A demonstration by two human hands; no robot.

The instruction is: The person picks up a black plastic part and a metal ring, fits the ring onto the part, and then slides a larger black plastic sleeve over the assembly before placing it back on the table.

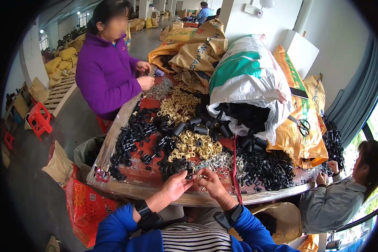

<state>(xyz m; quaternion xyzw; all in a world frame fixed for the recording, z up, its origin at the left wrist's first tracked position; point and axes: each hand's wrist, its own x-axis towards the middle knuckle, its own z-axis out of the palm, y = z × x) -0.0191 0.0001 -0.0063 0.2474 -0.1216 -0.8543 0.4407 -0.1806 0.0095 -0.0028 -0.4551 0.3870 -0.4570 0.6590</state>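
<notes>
Near the front edge of the table, my two hands meet over the work. My left hand [175, 186] is closed on a small black plastic part [190, 171], pinched upright between thumb and fingers. Against it my right hand [213, 184] pinches a small, light-coloured piece [200, 176], too small to name surely. Just beyond my fingers lie a pile of silvery metal hooks [223, 163] and a heap of gold-coloured ring-like pieces [194, 145]. Loose black plastic parts [132, 140] spread to the left, and more black parts [269, 171] to the right.
A white and green woven sack [250, 75] spills black pieces onto the red table [153, 178]. Scissors [302, 126] rest on a yellow sack [300, 145]. A red strap [235, 168] hangs over the front edge. Co-workers in purple [107, 71] and grey [334, 208] handle parts at either side.
</notes>
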